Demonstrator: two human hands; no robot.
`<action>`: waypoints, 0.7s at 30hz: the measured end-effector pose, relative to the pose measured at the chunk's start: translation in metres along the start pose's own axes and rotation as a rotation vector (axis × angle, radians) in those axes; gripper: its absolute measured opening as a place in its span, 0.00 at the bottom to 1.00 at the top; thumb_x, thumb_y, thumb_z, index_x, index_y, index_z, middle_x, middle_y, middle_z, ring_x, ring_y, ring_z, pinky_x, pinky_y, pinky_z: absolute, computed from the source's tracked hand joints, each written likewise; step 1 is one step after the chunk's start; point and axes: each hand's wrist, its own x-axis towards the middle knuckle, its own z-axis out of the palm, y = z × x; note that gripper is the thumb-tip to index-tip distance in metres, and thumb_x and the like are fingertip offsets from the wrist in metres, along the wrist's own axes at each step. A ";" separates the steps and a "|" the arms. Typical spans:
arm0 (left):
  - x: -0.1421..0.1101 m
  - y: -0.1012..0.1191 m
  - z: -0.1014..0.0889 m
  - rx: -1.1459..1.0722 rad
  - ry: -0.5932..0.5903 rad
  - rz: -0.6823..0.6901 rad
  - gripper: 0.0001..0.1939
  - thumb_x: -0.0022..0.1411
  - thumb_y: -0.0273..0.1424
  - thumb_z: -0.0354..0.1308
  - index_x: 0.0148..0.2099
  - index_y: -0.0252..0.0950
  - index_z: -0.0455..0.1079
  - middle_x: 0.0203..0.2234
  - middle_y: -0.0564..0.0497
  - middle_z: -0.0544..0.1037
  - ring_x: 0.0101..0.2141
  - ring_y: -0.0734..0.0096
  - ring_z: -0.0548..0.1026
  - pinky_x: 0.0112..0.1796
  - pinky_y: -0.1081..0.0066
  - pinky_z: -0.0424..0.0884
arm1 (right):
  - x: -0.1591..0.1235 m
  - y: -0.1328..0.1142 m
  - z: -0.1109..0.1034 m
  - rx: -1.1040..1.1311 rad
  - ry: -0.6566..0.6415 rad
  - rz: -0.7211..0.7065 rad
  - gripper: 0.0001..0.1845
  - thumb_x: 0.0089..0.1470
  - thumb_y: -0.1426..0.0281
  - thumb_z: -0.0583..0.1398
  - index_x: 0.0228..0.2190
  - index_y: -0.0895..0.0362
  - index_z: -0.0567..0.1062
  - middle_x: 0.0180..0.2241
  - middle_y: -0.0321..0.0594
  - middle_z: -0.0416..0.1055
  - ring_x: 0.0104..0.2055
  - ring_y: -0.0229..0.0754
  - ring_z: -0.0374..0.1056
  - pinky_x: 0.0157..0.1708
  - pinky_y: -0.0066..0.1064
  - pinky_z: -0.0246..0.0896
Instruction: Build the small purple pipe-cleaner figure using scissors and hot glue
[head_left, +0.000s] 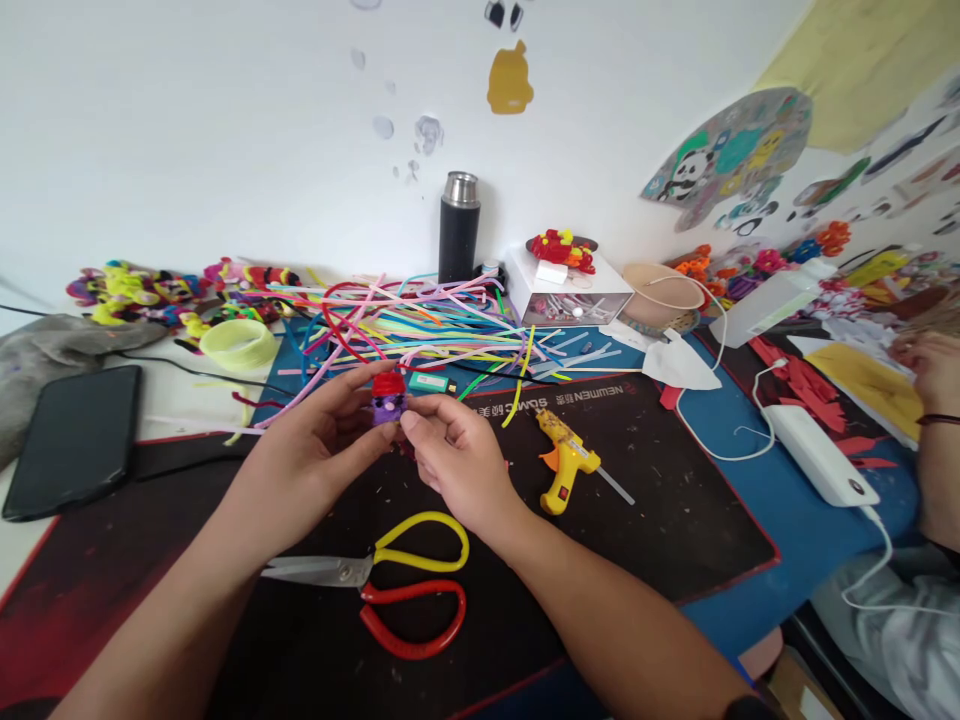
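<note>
Between my two hands is a small fuzzy figure [388, 400], purple below with a red top, that looks made of pipe cleaners. My left hand [319, 435] pinches it from the left, thumb along its lower edge. From the right, my right hand [457, 450] grips its side with thumb and bent fingers. The underside is partly hidden by the fingers. Below the hands lie scissors [375, 578] with one yellow and one red handle, blades pointing left. A yellow glue gun [566, 460] with a clear stick in it rests to the right.
Many colored pipe cleaners [420, 320] are heaped behind my hands. A black thermos [459, 230] and a white box [570, 290] stand at the wall. A phone [75, 440] lies left. At right are a power bank [825, 455] with cables and another person's arm [937, 440].
</note>
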 end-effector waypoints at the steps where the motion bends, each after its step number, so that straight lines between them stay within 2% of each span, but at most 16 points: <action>1: 0.000 0.000 0.000 0.002 0.008 0.003 0.37 0.65 0.50 0.74 0.70 0.41 0.75 0.54 0.42 0.88 0.53 0.50 0.87 0.54 0.56 0.85 | 0.000 0.000 0.000 0.005 -0.001 0.000 0.22 0.60 0.50 0.72 0.42 0.53 0.77 0.20 0.21 0.60 0.18 0.31 0.50 0.19 0.29 0.44; 8: -0.001 0.005 0.001 -0.015 -0.007 -0.001 0.39 0.64 0.49 0.75 0.72 0.40 0.74 0.54 0.43 0.89 0.51 0.52 0.87 0.51 0.58 0.86 | -0.001 0.000 0.000 0.006 -0.003 0.011 0.23 0.60 0.49 0.72 0.43 0.53 0.77 0.21 0.22 0.62 0.19 0.32 0.52 0.19 0.28 0.44; 12: -0.001 0.005 0.001 -0.005 0.013 -0.004 0.39 0.63 0.49 0.75 0.71 0.41 0.75 0.56 0.42 0.88 0.52 0.51 0.87 0.52 0.58 0.85 | -0.002 -0.003 0.001 0.019 -0.005 0.041 0.24 0.58 0.49 0.73 0.42 0.53 0.76 0.21 0.22 0.60 0.19 0.32 0.50 0.19 0.29 0.42; 17: -0.003 0.001 0.001 0.110 0.048 0.028 0.38 0.65 0.52 0.73 0.71 0.42 0.76 0.55 0.43 0.88 0.49 0.50 0.87 0.49 0.58 0.86 | -0.002 -0.005 0.002 0.066 0.002 0.066 0.23 0.57 0.49 0.74 0.39 0.52 0.75 0.20 0.21 0.58 0.18 0.31 0.47 0.18 0.28 0.41; 21: -0.004 -0.005 0.000 0.175 0.067 0.054 0.35 0.67 0.51 0.71 0.71 0.44 0.76 0.54 0.44 0.88 0.51 0.50 0.87 0.51 0.57 0.86 | -0.001 -0.004 0.001 0.084 0.005 0.088 0.23 0.56 0.49 0.74 0.39 0.52 0.75 0.20 0.21 0.58 0.19 0.31 0.49 0.18 0.28 0.40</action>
